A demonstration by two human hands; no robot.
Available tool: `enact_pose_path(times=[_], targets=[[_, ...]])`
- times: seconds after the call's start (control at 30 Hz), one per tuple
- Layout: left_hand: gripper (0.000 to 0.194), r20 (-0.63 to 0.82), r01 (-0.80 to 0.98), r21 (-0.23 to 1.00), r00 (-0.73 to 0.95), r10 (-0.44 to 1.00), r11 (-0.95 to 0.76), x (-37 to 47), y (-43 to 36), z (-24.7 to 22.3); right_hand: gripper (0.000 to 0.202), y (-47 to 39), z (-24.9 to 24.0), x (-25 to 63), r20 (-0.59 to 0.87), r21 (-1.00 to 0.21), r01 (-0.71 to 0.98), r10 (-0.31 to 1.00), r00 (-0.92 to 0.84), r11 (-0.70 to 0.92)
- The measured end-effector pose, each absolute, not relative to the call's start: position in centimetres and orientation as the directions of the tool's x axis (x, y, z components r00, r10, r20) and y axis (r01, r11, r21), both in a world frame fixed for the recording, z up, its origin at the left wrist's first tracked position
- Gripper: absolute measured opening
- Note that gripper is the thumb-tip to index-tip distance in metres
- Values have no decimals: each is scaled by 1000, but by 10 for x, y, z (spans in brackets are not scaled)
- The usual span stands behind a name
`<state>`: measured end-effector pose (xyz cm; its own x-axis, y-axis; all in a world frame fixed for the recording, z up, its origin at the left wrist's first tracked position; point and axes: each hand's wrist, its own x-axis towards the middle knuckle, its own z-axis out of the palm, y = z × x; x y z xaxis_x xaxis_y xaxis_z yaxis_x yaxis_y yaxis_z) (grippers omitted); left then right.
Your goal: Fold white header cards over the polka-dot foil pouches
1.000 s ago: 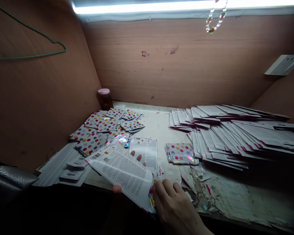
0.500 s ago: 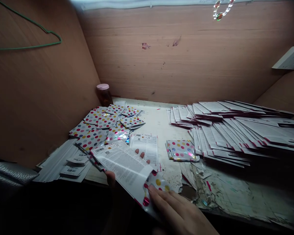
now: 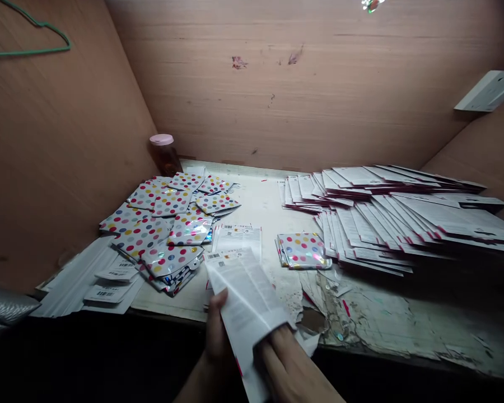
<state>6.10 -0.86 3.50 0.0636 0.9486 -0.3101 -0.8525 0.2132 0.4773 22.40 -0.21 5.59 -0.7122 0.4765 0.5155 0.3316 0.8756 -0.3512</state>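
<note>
My left hand (image 3: 217, 324) is closed round a white printed envelope (image 3: 246, 302), thumb on its near side and the other fingers hidden behind. The envelope tilts up and away, its open end facing me. Fingers of my right hand (image 3: 294, 366) reach into that open end, so their tips and anything they touch inside are hidden. Beyond the envelope, another printed envelope (image 3: 237, 238) lies flat on the table. On the left is a heap of polka-dot plastic packets (image 3: 172, 201); a smaller polka-dot stack (image 3: 304, 251) lies right of the middle.
Overlapping rows of white envelopes (image 3: 378, 224) cover the right side. Papers with barcode labels (image 3: 113, 274) lie front left. A jar with a pink lid (image 3: 163, 151) stands in the back corner. The table's front edge (image 3: 340, 330) is torn and peeling. Wooden walls enclose the table.
My right fingers have pushed into the envelope's opening, and the polka-dot packet seen at that opening is out of sight. The envelope has turned more upright. The view has shifted slightly.
</note>
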Motion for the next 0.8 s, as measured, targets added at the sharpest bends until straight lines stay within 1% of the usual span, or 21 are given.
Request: enact_pose_path(times=[0.03, 0.07, 0.1, 0.13, 0.17, 0.2, 0.23, 0.27, 0.3, 0.33, 0.37, 0.4, 0.43, 0.47, 0.5, 0.53, 0.57, 0.67, 0.8], targets=[[66, -346, -802, 563, -11, 938, 199, 53, -4, 33, 38, -2, 57, 235, 503, -344, 312, 455, -735, 886], [63, -345, -720, 671, -89, 934, 179, 46, 1, 30, 33, -1, 57, 245, 504, -384, 317, 484, -715, 867], [65, -304, -605, 783, -168, 938, 145, 43, 4, 27, 29, 2, 55, 252, 502, -450, 351, 558, -661, 821], [70, -223, -455, 886, -248, 943, 90, 41, 7, 23, 26, 7, 52, 256, 482, -523, 399, 647, -590, 753], [75, -112, -265, 964, -324, 939, 24, 42, 8, 19, 23, 13, 46, 257, 445, -592, 442, 731, -517, 674], [76, 21, -32, 999, -384, 923, -36, 44, 7, 15, 20, 20, 39, 256, 407, -645, 467, 789, -460, 605], [72, 178, 233, 969, -409, 895, -86, 46, 5, 11, 17, 26, 31, 253, 383, -677, 466, 813, -437, 570], [64, 335, 479, 868, -367, 868, -133, 47, 1, 7, 16, 32, 22, 250, 366, -697, 455, 821, -438, 554], [53, 454, 659, 727, -252, 855, -192, 47, -3, 5, 16, 35, 15, 248, 353, -712, 440, 821, -448, 547], [41, 509, 759, 591, -90, 856, -272, 45, -9, 3, 15, 37, 8, 247, 345, -723, 428, 820, -456, 543], [31, 513, 791, 486, 86, 854, -371, 41, -15, 1, 15, 37, 3, 247, 344, -727, 422, 819, -459, 542], [25, 481, 778, 418, 248, 841, -468, 35, -21, 0, 15, 35, -1, 248, 346, -725, 419, 815, -465, 547], [28, 433, 750, 377, 375, 820, -543, 30, -26, -1, 14, 32, -3, 250, 347, -719, 418, 808, -477, 556], [42, 380, 731, 347, 463, 801, -588, 25, -31, -2, 13, 29, -4, 252, 348, -711, 421, 802, -485, 563], [60, 336, 727, 315, 515, 788, -610, 20, -35, -3, 13, 25, -4, 254, 349, -704, 428, 801, -486, 567], [73, 307, 733, 280, 544, 781, -620, 17, -38, -4, 12, 22, -5, 255, 354, -699, 435, 803, -479, 567], [79, 293, 740, 247, 558, 776, -626, 15, -40, -6, 11, 19, -5, 255, 361, -696, 442, 808, -465, 565], [78, 307, 754, 187, 564, 767, -629, 15, -40, -11, 11, 14, -9, 251, 380, -695, 459, 825, -419, 553], [77, 329, 761, 171, 555, 764, -626, 20, -38, -13, 12, 11, -13, 244, 369, -697, 470, 833, -411, 541]])
